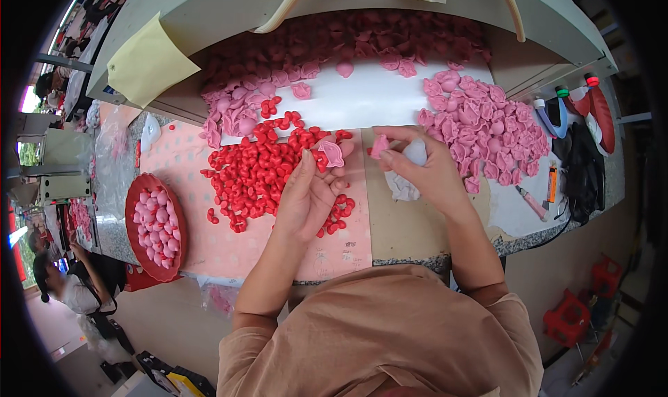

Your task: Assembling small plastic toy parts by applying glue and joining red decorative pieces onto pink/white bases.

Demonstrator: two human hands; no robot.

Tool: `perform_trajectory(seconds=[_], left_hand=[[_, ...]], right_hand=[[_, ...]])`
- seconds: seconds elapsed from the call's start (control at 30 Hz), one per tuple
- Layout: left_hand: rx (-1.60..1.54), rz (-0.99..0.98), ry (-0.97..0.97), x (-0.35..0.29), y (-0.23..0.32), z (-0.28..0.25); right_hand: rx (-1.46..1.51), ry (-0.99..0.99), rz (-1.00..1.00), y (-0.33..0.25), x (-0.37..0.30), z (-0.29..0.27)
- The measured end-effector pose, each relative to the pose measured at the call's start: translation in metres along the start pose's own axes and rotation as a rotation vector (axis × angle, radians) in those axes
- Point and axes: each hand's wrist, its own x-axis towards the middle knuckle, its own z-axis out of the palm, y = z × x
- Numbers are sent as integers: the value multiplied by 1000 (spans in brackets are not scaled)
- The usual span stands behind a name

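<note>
My left hand (pixel 307 194) is above the edge of a pile of small glossy red pieces (pixel 254 164). Its thumb and fingers pinch a pink cup-shaped piece (pixel 332 153) with a raised rim, and a bit of red shows beside it. Opposite it, my right hand (pixel 430 169) pinches a small pink piece (pixel 379 146) between thumb and forefinger, with red at its left edge. Tucked in the same palm is a whitish translucent object (pixel 416 151), perhaps a small bottle, partly covered by the fingers. Below it appears crumpled white material (pixel 402 187); whether the hand touches it I cannot tell.
Pink hollow pieces are heaped at the right (pixel 487 122) and under the grey housing (pixel 160 45). A red scalloped bowl (pixel 179 254) of pink balls stands left. Bottles (pixel 600 115), a tube (pixel 532 203) and an orange cutter (pixel 552 183) lie right. Another person (pixel 76 279) sits far left.
</note>
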Motion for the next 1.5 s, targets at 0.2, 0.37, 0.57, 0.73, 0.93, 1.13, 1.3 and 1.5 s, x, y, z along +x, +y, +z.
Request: perform_trajectory(seconds=[0.2,0.37,0.57,0.73,0.93,1.13,1.3,1.5], left_hand=[[-200,-68,-87,2,-3,-10],[-215,-56,-43,2,-1,-7],[-197,-20,-26,1,8,-4],[-179,0,-18,0,8,-8],[-136,-40,-40,1,9,-7],[-140,-28,-44,0,11,-10],[-159,-35,-86,0,9,-10],[-114,-53,-118,1,5,-14]], right_hand=[[-543,93,-197,9,0,-7],[-607,141,-234,15,4,-7],[-505,164,-209,12,9,-12],[-614,123,-222,11,6,-4],[-676,90,-227,15,5,-13],[-642,13,-176,10,9,-15],[-539,28,-151,2,3,-19],[-405,-27,-35,-1,0,-19]])
